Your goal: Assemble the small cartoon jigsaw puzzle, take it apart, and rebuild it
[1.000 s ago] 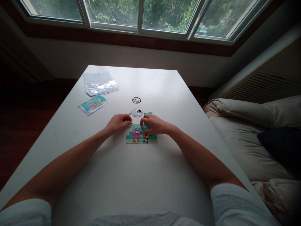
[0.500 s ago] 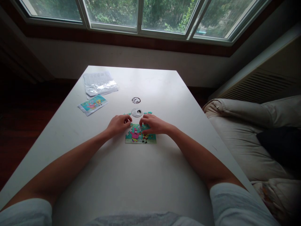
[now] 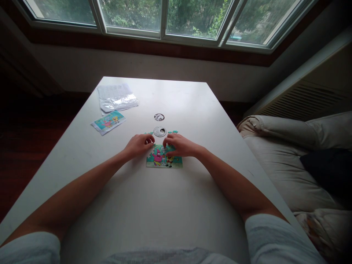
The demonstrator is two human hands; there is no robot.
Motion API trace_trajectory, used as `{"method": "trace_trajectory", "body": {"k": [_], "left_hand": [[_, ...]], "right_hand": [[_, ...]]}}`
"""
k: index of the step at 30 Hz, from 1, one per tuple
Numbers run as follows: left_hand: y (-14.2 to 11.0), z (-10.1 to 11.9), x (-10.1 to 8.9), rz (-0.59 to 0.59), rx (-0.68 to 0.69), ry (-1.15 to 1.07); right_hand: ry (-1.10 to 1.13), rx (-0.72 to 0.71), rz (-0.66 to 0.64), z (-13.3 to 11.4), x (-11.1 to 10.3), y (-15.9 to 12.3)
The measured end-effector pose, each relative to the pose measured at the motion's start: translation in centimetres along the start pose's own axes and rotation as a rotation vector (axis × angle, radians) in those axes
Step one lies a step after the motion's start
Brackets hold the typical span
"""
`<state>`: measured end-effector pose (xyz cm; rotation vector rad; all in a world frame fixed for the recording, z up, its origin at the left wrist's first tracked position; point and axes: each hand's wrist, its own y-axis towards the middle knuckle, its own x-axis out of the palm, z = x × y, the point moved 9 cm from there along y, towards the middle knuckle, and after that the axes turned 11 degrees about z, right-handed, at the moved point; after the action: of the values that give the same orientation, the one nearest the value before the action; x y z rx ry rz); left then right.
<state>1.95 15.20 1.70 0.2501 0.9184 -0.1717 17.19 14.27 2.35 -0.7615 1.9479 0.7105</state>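
A partly assembled jigsaw puzzle [image 3: 158, 161] with pink, yellow and teal cartoon figures lies flat on the white table. My left hand [image 3: 140, 144] is at its upper left corner, thumb and fingers curled together around a small puzzle piece [image 3: 154, 145] at the puzzle's edge; the fingers hide most of it. Over the upper right part rests my right hand [image 3: 180, 145], its fingers bent and thumb apart, touching the puzzle and covering some of the picture. Several loose puzzle pieces [image 3: 173, 132] lie just beyond the hands, on both sides of a round metal fitting.
Two round fittings are set in the table, a nearer one [image 3: 160, 131] and a farther one [image 3: 158, 117]. At the left lie a printed picture card [image 3: 110, 122] and papers in a clear plastic bag [image 3: 118, 97]. A padded sofa [image 3: 275, 157] stands along the right side.
Both hands stay almost in place. The puzzle has shifted very slightly left, and the left fingertips have moved a touch to the right.
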Motion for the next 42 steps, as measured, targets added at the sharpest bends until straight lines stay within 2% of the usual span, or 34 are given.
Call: {"method": "trace_trajectory", "body": {"k": [4, 11, 22, 30, 37, 42], "left_hand": [[0.0, 0.2, 0.4, 0.015, 0.029, -0.058], [0.1, 0.6, -0.4, 0.077, 0.051, -0.08], [-0.1, 1.3, 0.4, 0.014, 0.18, -0.079], [0.0, 1.4, 0.1, 0.062, 0.257, -0.085], [0.4, 0.7, -0.8, 0.045, 0.233, 0.054], [0.0, 1.1, -1.0, -0.007, 0.29, 0.185]], "right_hand": [[0.001, -0.005, 0.008, 0.1, 0.0, 0.0], [-0.001, -0.007, 0.01, 0.1, 0.0, 0.0], [0.005, 0.006, -0.003, 0.2, 0.1, -0.1], [0.026, 0.0, 0.004, 0.2, 0.1, 0.0], [0.031, 0.003, 0.001, 0.3, 0.2, -0.1], [0.038, -0.005, 0.003, 0.3, 0.2, -0.1]]}}
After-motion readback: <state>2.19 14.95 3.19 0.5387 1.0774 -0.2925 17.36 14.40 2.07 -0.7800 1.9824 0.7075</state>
